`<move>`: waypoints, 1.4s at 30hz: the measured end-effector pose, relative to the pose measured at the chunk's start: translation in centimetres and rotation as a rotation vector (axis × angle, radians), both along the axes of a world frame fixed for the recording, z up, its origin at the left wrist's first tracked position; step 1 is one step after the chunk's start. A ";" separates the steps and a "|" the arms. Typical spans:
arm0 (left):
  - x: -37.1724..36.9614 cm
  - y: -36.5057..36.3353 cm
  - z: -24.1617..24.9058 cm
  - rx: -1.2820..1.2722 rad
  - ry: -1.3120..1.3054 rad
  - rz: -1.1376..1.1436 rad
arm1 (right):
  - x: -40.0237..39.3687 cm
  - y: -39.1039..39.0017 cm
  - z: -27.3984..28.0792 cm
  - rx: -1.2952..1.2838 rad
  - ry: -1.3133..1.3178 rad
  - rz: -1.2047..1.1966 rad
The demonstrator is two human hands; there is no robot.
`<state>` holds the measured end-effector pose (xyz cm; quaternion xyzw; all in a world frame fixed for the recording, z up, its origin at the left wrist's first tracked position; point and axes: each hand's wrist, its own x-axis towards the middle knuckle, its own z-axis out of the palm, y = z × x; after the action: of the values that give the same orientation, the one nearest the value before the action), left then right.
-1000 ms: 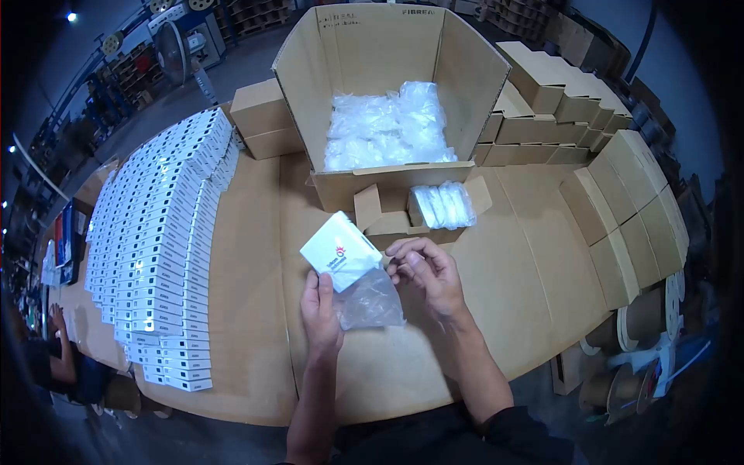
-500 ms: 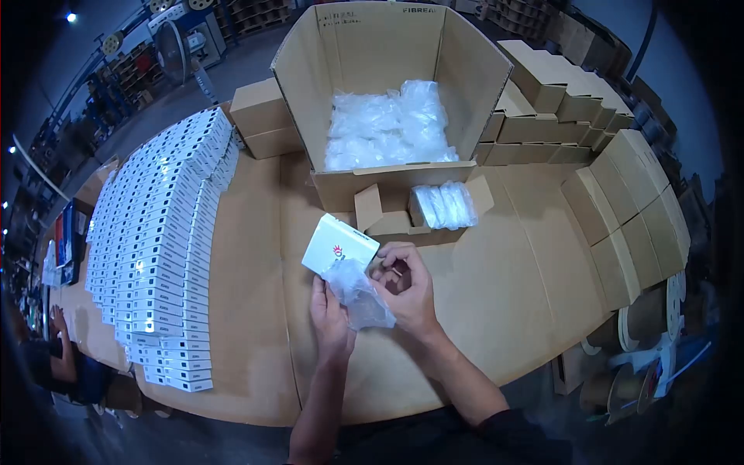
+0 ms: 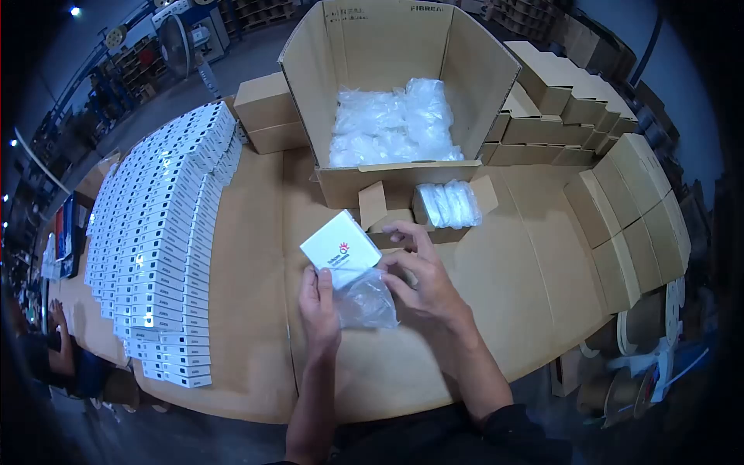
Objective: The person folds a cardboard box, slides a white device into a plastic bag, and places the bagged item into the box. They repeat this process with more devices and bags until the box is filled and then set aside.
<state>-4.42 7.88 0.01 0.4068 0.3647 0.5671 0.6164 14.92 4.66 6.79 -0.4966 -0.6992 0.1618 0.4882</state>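
A small flat white box (image 3: 341,242) with a red logo and dark print is tilted up over the table, its lower end at a clear plastic bag (image 3: 366,301). My left hand (image 3: 319,306) grips the box's lower left edge together with the bag, thumb on top. At the bag's upper right edge, my right hand (image 3: 422,271) has its thumb and a bent finger closed on the plastic, while the index finger is raised. Just beyond is an open small carton (image 3: 373,204) holding a row of bagged white boxes (image 3: 448,204).
Stacked white boxes (image 3: 159,240) fill the table's left side. Behind the small carton stands a large carton (image 3: 387,46) of clear plastic bags (image 3: 391,124). Brown cartons (image 3: 542,128) are stacked at right. Another person's arm (image 3: 62,349) shows at far left.
My right hand has opened out from a curled pose and shifted slightly right, its fingers now at the bag's edge. The box has turned a little, showing more of its print.
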 end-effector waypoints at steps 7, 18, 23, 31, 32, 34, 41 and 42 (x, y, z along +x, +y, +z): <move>-1.3 0.9 0.6 0.042 0.022 -0.119 | 1.5 0.6 0.7 -0.173 0.284 0.212; -0.8 1.8 2.1 -0.068 -0.216 -0.161 | 1.2 1.2 0.2 -0.169 0.413 0.307; -1.1 2.1 1.4 -0.147 -0.235 -0.213 | 1.5 1.7 0.2 -0.184 0.357 0.358; -1.2 2.3 -1.0 -0.165 -0.204 -0.172 | 1.3 1.5 1.1 -0.136 0.195 0.309; -1.0 2.1 -1.0 -0.182 -0.224 -0.163 | 1.2 1.4 0.8 -0.143 0.187 0.292; -0.5 1.6 0.1 -0.243 -0.272 -0.173 | 1.1 1.2 0.7 -0.155 0.181 0.243; -1.6 -0.4 -0.7 -0.393 -0.385 -0.360 | 2.0 -0.6 -0.8 -0.226 0.330 0.219; -1.7 -0.5 -0.7 -0.391 -0.399 -0.365 | 2.2 -0.8 -0.9 -0.227 0.340 0.240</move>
<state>-6.16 7.43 -0.64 0.2204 0.2597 0.4349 0.8336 17.11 3.83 5.91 -0.4274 -0.6382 0.3776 0.5171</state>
